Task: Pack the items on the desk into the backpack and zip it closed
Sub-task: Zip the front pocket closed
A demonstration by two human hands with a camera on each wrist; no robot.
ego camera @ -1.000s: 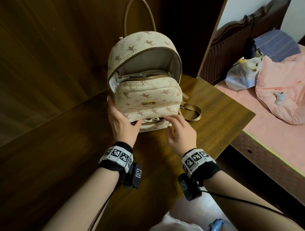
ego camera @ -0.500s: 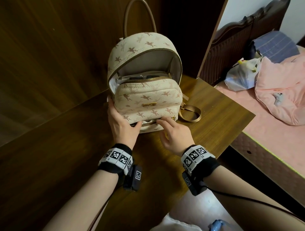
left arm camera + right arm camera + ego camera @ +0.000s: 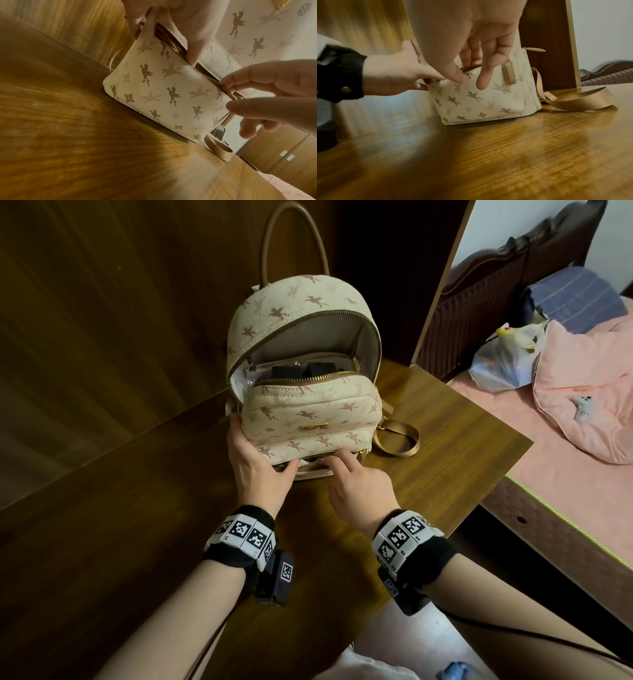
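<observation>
Backpack (image 3: 310, 409) (no legible brand)

I see dark brown wooden desk (image 3: 445, 446), glossy grain. Cream horse-print leather backpack (image 3: 308, 412) stands upright on it near back wall. Tan webbing strap (image 3: 399, 440) loops flat on desktop just right of backpack base, touching wood.

Backpack (image 3: 310, 405) upright at frame centre on the surface (image 3: 445, 440) — bed (image 3: 565, 474) to its right, both hands at its lower front
</observation>
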